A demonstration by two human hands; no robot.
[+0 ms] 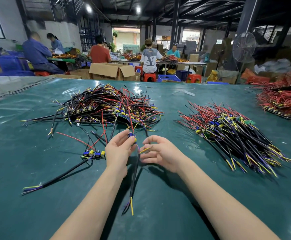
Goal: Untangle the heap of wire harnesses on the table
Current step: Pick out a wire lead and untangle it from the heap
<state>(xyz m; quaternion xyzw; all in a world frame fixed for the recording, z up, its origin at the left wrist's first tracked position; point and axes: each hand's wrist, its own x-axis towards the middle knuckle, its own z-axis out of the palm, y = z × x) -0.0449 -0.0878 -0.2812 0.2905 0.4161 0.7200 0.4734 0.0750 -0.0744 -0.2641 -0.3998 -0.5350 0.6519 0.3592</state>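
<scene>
While easing one harness [135, 170] free, heap [106, 108]: 11 o'clock on the bench [37, 205], probably snagging the red lead [131, 125].
Left hand [118, 149]: pinching the small board [131, 136]; hold steady.
Right hand [158, 153]: pinching the yellow wire [144, 150]; draw slowly toward 6 o'clock.
Sorted pile [236, 134]: 2 o'clock, likely destination.

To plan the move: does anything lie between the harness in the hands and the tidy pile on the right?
Nothing visible does; only bare table lies between the harness and the tidy pile.
</scene>
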